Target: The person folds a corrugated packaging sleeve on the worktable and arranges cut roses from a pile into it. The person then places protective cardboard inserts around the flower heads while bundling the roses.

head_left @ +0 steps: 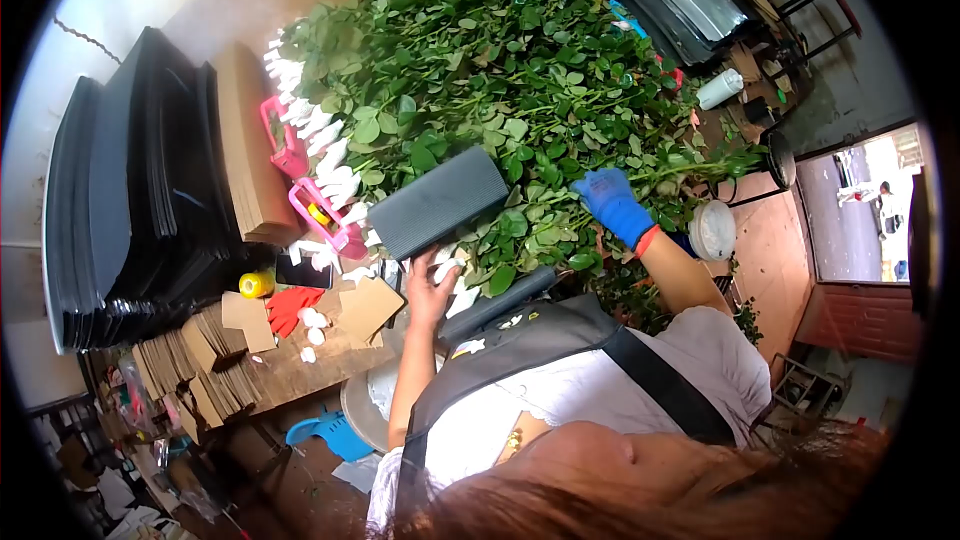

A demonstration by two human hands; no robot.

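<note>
Leafy rose stems (470, 60) lie in a wide heap over the table, with white-covered flower heads (335, 155) along the left edge. My bare left hand (428, 288) has its thumb and fingers around a white-covered flower head (447, 267). Its fingertips are by the lower edge of a dark grey corrugated sheet (440, 202), which lies slanted on the heap. In a blue glove, my right hand (612, 202) is curled at the stems on the right side; leaves partly hide its fingertips. Another dark roll (500, 302) is close to my apron.
Stacks of black sheets (140, 190) and brown cardboard (250, 150) stand at left. Pink tools (325, 215), yellow tape (256, 284), a phone (303, 272) and a red glove (292, 310) lie nearby. A white tub (713, 231) and a bottle (720, 89) are at right.
</note>
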